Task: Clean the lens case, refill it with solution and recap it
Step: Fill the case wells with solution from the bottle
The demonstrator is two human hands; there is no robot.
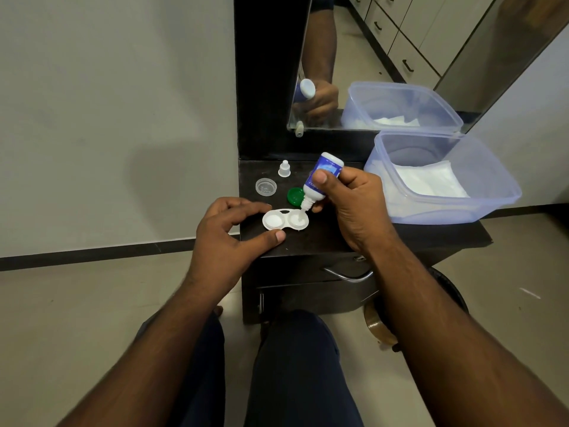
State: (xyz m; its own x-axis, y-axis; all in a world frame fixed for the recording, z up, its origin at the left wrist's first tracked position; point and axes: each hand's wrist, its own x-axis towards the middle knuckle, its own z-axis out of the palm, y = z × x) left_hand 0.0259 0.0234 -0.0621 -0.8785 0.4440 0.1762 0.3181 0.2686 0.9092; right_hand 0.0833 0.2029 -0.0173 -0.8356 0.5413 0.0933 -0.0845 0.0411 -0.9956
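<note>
The right hand (pixel 345 198) grips the solution bottle (pixel 323 180) tilted, nozzle down over the lens case's (pixel 285 220) right well; the left hand (pixel 228 229), grip loose and holding nothing, steadies the case.

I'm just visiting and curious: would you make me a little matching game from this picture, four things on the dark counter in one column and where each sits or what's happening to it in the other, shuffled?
Things
1. solution bottle
2. lens case
3. green cap
4. plastic tub

States
A. lying loose behind the case
B. tipped nozzle-down in the right hand
C. open, steadied by the left hand
D. holds white tissues, at the right of the counter

Pairs: 1-B, 2-C, 3-A, 4-D
</note>
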